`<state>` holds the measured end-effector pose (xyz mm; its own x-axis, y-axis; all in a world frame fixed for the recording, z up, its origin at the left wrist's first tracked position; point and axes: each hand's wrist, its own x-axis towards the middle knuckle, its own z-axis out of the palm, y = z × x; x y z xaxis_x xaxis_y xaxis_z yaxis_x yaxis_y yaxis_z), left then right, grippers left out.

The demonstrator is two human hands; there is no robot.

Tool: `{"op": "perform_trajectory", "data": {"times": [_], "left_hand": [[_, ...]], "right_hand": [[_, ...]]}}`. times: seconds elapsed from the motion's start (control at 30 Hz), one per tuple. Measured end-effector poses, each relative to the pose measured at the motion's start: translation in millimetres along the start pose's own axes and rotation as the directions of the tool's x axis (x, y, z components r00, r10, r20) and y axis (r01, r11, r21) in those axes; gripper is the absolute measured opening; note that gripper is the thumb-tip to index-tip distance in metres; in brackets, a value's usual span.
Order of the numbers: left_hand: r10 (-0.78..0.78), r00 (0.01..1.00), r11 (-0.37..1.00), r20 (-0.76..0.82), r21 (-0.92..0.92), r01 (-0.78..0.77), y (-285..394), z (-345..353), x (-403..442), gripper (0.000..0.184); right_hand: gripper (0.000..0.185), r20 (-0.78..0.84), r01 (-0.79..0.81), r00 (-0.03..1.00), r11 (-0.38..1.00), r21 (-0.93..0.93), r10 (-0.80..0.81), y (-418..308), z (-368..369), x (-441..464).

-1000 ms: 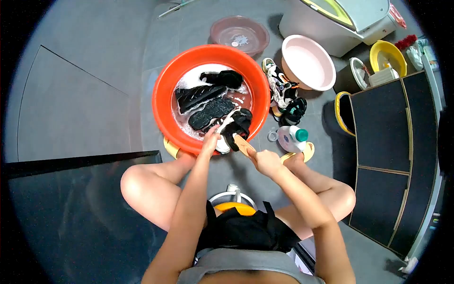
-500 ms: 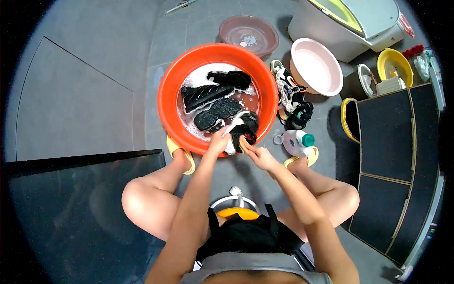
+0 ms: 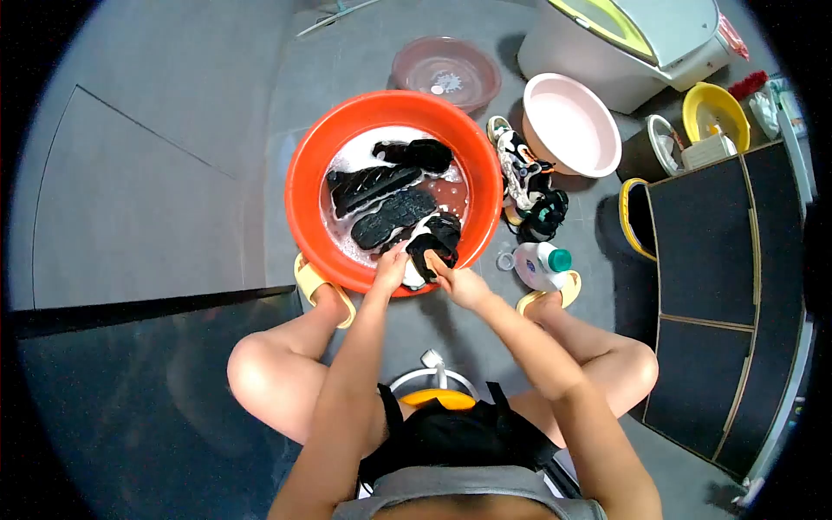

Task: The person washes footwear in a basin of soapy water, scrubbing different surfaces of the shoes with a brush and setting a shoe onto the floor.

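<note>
A big red basin (image 3: 303, 204) holds sudsy water with several dark shoes, soles up, such as the black sole (image 3: 394, 218). At its near rim, my left hand (image 3: 392, 267) grips a black and white shoe (image 3: 442, 232). My right hand (image 3: 464, 284) is closed on a tan wooden brush (image 3: 432, 262), whose front end is at the shoe's opening. The brush's bristles are hidden.
Right of the basin are patterned shoes (image 3: 526, 178), a white bottle with a green cap (image 3: 542, 265) and a pink basin (image 3: 572, 126). Behind stands a translucent basin (image 3: 446, 74). Dark drawers (image 3: 702, 234) stand at the right, a dark glossy panel (image 3: 147, 407) at the left.
The brush has moved from beside the shoe to its opening. My left hand keeps its hold on the shoe. The whole view has shifted slightly.
</note>
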<state>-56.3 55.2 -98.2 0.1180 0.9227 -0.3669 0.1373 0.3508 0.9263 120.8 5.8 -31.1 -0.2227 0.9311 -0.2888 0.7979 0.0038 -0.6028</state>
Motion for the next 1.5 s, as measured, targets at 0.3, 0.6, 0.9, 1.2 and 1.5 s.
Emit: {"op": "perform_trajectory", "data": {"times": [0.3, 0.6, 0.9, 1.2, 1.5], "left_hand": [[0.244, 0.965, 0.923, 0.094, 0.284, -0.261, 28, 31, -38, 0.046], [0.09, 0.971, 0.992, 0.221, 0.068, -0.107, 15, 26, -52, 0.061], [-0.141, 0.978, 0.971, 0.154, -0.173, 0.167, -17, 21, 11, 0.024], [-0.234, 0.972, 0.934, -0.014, -0.28, 0.221, -9, 31, 3, 0.031], [-0.02, 0.912, 0.767, 0.409, -0.579, 0.277, 50, 55, -35, 0.078]], "right_hand": [[0.031, -0.142, -0.305, 0.93, 0.927, 0.217, 0.339, 6, -15, -7], [0.028, -0.021, -0.059, 0.998, 0.987, 0.15, 0.062, 30, -24, -7], [0.029, -0.051, -0.13, 0.988, 0.969, 0.21, 0.144, -36, -3, -28], [0.024, -0.282, -0.149, 0.93, 0.944, 0.293, 0.234, -30, 15, -1], [0.025, 0.077, -0.318, 0.894, 0.503, 0.804, 0.441, 22, 4, -28]]}}
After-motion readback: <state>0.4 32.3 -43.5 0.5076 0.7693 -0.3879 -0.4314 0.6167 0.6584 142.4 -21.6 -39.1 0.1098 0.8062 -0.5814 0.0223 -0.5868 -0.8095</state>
